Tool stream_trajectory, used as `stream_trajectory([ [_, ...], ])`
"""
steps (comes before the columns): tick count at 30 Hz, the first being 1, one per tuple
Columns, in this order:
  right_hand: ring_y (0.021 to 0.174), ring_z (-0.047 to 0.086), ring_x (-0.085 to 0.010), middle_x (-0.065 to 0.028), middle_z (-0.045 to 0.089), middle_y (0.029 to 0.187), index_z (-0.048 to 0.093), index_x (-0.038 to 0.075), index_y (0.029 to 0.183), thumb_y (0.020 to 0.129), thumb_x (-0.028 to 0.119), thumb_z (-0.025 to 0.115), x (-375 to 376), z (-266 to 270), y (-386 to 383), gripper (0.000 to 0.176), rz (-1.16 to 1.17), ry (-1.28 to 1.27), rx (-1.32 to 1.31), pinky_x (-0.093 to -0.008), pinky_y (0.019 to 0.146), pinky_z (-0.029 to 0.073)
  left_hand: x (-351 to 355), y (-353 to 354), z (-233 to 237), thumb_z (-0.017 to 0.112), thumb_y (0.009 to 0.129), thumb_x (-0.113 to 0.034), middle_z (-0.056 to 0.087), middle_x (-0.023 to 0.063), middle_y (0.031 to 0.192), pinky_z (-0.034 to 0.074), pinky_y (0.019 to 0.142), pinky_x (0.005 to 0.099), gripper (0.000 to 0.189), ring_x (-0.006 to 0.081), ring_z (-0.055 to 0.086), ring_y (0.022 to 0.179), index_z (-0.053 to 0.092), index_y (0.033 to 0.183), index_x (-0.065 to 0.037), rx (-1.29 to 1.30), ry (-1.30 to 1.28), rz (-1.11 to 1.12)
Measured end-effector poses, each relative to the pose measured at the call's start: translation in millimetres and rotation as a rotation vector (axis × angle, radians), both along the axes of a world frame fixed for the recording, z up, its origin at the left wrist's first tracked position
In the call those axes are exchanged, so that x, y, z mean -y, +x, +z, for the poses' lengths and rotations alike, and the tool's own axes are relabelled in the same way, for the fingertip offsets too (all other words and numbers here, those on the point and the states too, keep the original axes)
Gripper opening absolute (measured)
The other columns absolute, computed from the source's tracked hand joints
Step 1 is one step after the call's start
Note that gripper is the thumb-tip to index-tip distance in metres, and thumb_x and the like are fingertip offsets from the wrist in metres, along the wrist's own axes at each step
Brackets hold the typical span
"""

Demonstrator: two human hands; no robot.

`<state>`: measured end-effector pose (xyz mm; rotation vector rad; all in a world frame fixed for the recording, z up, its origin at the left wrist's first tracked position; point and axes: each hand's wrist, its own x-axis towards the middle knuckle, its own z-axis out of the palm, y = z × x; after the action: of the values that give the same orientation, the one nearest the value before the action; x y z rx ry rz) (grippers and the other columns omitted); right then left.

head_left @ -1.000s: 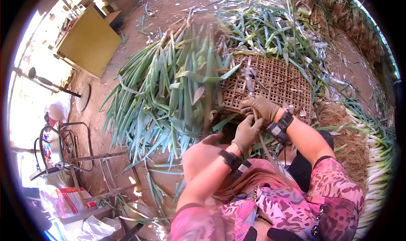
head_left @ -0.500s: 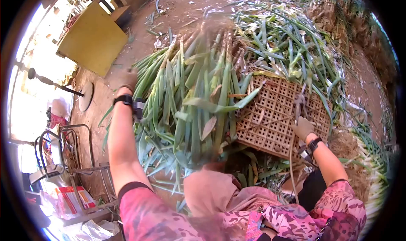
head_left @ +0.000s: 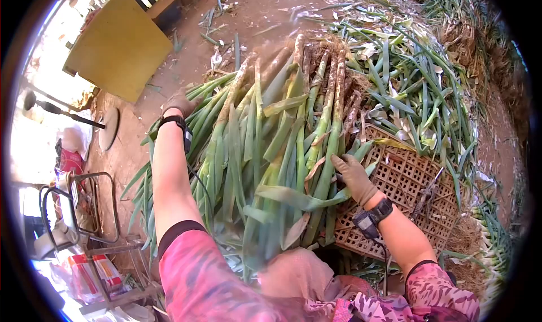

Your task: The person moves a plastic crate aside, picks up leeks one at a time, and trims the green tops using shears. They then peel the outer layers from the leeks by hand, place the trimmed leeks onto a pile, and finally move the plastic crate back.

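- Right hand (head_left: pixel 354 176) has moved from the tool (head_left: pixel 426 195) to the leeks (head_left: pixel 279 138).
- Leeks run fore-and-aft, roots pointing away.
- Left hand's (head_left: pixel 180 103) grip, like the right's: cannot tell.

Bright daylight washes out the far left, beside a brown earthen floor (head_left: pixel 192 68). There a yellow panel (head_left: pixel 121 45) stands beyond a round-based stand (head_left: pixel 109 129) and a tubular metal frame (head_left: pixel 114 206).
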<state>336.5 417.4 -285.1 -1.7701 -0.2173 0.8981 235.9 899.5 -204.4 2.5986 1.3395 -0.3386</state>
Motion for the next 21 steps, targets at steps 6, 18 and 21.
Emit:
stream_trajectory([
  [6, 0.111, 0.06, -0.0225, -0.0194, 0.061, 0.121, 0.051, -0.009, 0.128, 0.093, 0.052, 0.065, 13.9, -4.9, -26.6, 0.072, 0.011, -0.102, -0.079, -0.0337, 0.094, 0.049, -32.2, 18.3, -48.6, 0.073, 0.079, -0.062, 0.046, 0.0237, 0.148, 0.038, 0.113, 0.0417, 0.102, 0.0336, 0.046, 0.138, 0.033, 0.152, -0.004, -0.096, -0.112, -0.078],
  [18, 0.108, 0.065, -0.0303, -0.0238, 0.066, 0.114, 0.054, -0.009, 0.123, 0.081, 0.054, 0.078, -5.7, 4.8, -29.4, 0.08, 0.225, -0.229, 0.166, -0.0377, 0.095, 0.049, -16.0, -7.2, -41.9, 0.057, 0.093, -0.049, 0.072, 0.0209, 0.106, 0.052, 0.085, 0.0362, 0.055, 0.0284, 0.069, 0.099, 0.07, 0.111, 0.001, -0.111, -0.432, -0.119],
  [21, 0.106, 0.066, -0.0315, -0.025, 0.067, 0.112, 0.054, -0.009, 0.121, 0.079, 0.053, 0.079, -2.0, -12.4, -31.2, 0.079, 0.238, -0.342, 0.254, -0.0379, 0.094, 0.05, -9.5, -27.5, -42.3, 0.066, 0.086, -0.055, 0.074, 0.0142, 0.097, 0.053, 0.081, 0.0334, 0.063, 0.0191, 0.069, 0.089, 0.071, 0.109, 0.003, -0.018, -0.652, -0.106],
])
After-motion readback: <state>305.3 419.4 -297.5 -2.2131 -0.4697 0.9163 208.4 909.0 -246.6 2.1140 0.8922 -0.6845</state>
